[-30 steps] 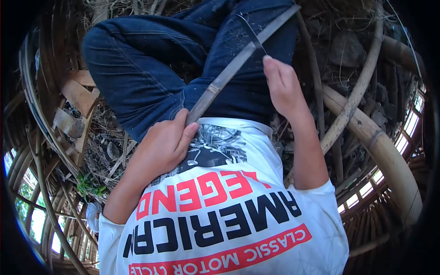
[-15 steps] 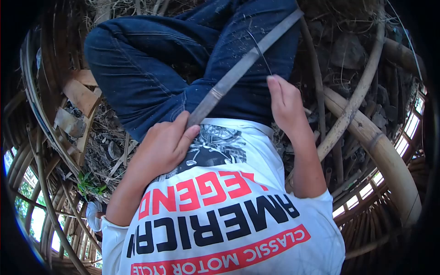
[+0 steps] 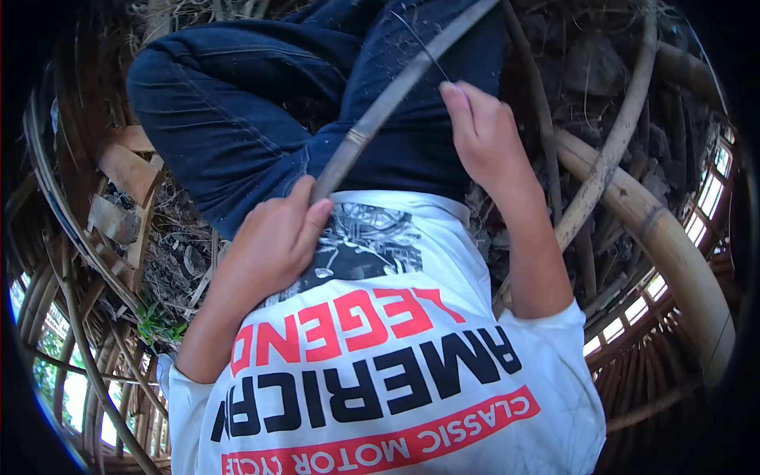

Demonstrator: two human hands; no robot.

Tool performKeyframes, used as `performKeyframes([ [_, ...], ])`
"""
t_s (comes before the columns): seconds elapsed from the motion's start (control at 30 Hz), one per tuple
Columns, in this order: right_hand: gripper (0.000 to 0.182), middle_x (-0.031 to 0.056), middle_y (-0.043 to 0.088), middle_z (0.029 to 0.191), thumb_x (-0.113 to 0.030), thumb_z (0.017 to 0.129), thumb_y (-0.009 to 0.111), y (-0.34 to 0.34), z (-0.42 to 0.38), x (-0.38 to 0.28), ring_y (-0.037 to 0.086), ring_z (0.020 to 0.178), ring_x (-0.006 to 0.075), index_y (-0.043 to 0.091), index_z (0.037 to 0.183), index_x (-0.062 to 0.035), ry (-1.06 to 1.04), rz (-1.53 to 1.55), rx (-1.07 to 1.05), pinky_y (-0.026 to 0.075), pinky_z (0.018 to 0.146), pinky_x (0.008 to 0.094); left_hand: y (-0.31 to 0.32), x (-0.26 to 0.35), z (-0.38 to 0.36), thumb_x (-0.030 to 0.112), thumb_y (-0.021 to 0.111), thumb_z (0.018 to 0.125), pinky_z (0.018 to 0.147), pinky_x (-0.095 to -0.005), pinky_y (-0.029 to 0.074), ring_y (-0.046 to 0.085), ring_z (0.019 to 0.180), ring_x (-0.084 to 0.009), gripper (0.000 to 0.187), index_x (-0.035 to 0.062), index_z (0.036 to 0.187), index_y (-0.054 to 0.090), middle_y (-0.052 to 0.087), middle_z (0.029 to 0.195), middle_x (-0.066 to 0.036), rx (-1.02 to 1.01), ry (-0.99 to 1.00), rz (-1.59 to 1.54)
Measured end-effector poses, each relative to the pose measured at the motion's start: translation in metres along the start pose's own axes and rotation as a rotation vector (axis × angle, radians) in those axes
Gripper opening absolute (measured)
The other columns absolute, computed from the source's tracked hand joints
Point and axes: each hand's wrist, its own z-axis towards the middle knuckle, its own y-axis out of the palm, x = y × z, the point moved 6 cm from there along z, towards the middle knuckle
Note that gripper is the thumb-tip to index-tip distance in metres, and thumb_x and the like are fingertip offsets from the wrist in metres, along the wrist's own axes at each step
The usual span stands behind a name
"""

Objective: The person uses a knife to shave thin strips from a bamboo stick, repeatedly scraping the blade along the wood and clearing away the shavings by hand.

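Note:
A long grey bamboo strip (image 3: 384,103) with a pale node runs diagonally up across my lap. My left hand (image 3: 277,241) is wrapped around its near end, close to my belly, thumb lying along it. My right hand (image 3: 491,134) is closed on a thin dark knife (image 3: 419,46), seen nearly edge-on, its blade crossing the strip's upper part. A bit of purple shows at the fingers; the rest of the handle is hidden in the fist. Small pale flecks are scattered over my dark jeans (image 3: 214,103) beneath the strip.
Thick bamboo poles (image 3: 653,218) and a curved branch (image 3: 613,158) lie at my right. On the left are wooden pieces (image 3: 131,170) and a small green plant (image 3: 158,323). Stones (image 3: 594,67) and dry debris cover the ground, with slatted bamboo walls around.
My right hand and the knife have moved up and slightly left, farther along the strip. My left hand keeps its hold, shifted a little up and left with the strip.

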Motion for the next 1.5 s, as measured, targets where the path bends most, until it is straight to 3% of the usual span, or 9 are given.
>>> performKeyframes([
  [0.27,0.036,0.0267,0.059,0.072,-0.033,0.098,0.050,0.003,-0.017,0.009,0.058,0.074,0.0482,0.058,0.081,-0.0020,0.054,-0.107,-0.003,0.046,0.063,0.0525,-0.001,-0.002,-0.001,0.027,0.043,0.100,0.065,-0.0493,0.040,0.057,0.075,-0.0478,0.032,-0.0039,0.104,0.050,0.057,0.075,-0.030,-0.040,-0.012,0.027],
  [0.53,0.035,0.0267,0.060,0.071,-0.031,0.098,0.050,0.001,-0.011,0.001,0.058,0.075,0.0482,0.058,0.082,-0.0019,-0.041,-0.070,0.025,0.047,0.064,0.0538,-0.003,-0.005,-0.002,0.027,0.041,0.101,0.065,-0.0461,0.041,0.056,0.076,-0.0478,0.032,-0.0038,0.104,0.050,0.055,0.073,-0.029,-0.024,0.023,0.002],
  [0.6,0.035,0.0272,0.060,0.070,-0.031,0.098,0.049,0.004,-0.020,0.010,0.059,0.074,0.0490,0.057,0.082,-0.0019,0.057,-0.108,-0.004,0.047,0.064,0.0543,-0.003,-0.005,-0.002,0.028,0.041,0.101,0.065,-0.0462,0.040,0.055,0.076,-0.0482,0.033,-0.0037,0.104,0.050,0.054,0.074,-0.030,-0.075,-0.042,0.019],
  [0.83,0.041,0.0230,0.063,0.067,-0.039,0.098,0.049,0.005,-0.002,0.004,0.063,0.068,0.0442,0.059,0.081,-0.0033,-0.040,-0.250,0.077,0.052,0.060,0.0515,-0.004,0.001,0.002,0.029,0.037,0.103,0.068,-0.0434,0.040,0.057,0.078,-0.0434,0.036,-0.0034,0.110,0.051,0.057,0.077,-0.026,-0.066,-0.045,-0.073],
  [1.07,0.038,0.0260,0.060,0.067,-0.035,0.098,0.049,0.000,-0.017,0.009,0.061,0.069,0.0463,0.058,0.080,-0.0029,0.070,-0.148,0.004,0.050,0.061,0.0512,0.000,0.000,-0.004,0.027,0.040,0.102,0.065,-0.0458,0.040,0.057,0.074,-0.0451,0.034,-0.0045,0.107,0.051,0.058,0.076,-0.028,-0.027,-0.063,0.037],
  [1.13,0.038,0.0262,0.061,0.068,-0.035,0.098,0.050,0.000,0.002,-0.005,0.061,0.070,0.0465,0.059,0.081,-0.0024,-0.060,-0.185,0.057,0.050,0.062,0.0517,0.003,0.002,-0.003,0.026,0.042,0.101,0.063,-0.0465,0.040,0.056,0.070,-0.0460,0.031,-0.0039,0.104,0.051,0.056,0.072,-0.028,0.053,0.009,0.031],
  [1.27,0.038,0.0257,0.062,0.069,-0.037,0.097,0.050,0.001,-0.007,0.001,0.061,0.070,0.0466,0.060,0.081,-0.0037,-0.050,-0.201,0.037,0.050,0.061,0.0520,-0.002,0.001,-0.003,0.025,0.042,0.101,0.062,-0.0466,0.040,0.055,0.070,-0.0463,0.029,-0.0036,0.102,0.050,0.054,0.070,-0.029,0.099,0.042,0.042],
  [1.4,0.037,0.0233,0.063,0.067,-0.039,0.097,0.051,-0.001,-0.006,0.005,0.063,0.066,0.0442,0.058,0.081,-0.0062,-0.065,-0.283,0.064,0.051,0.057,0.0516,0.003,0.000,-0.001,0.025,0.041,0.101,0.061,-0.0472,0.039,0.054,0.070,-0.0474,0.029,-0.0031,0.098,0.049,0.053,0.070,-0.029,-0.020,-0.022,0.022],
  [1.5,0.038,0.0221,0.063,0.065,-0.040,0.096,0.052,0.004,0.009,-0.005,0.064,0.064,0.0421,0.058,0.080,-0.0060,-0.146,-0.357,0.097,0.052,0.055,0.0500,0.001,0.001,0.000,0.025,0.041,0.101,0.062,-0.0474,0.039,0.055,0.072,-0.0478,0.030,-0.0038,0.103,0.050,0.053,0.071,-0.030,0.053,0.023,-0.039],
])
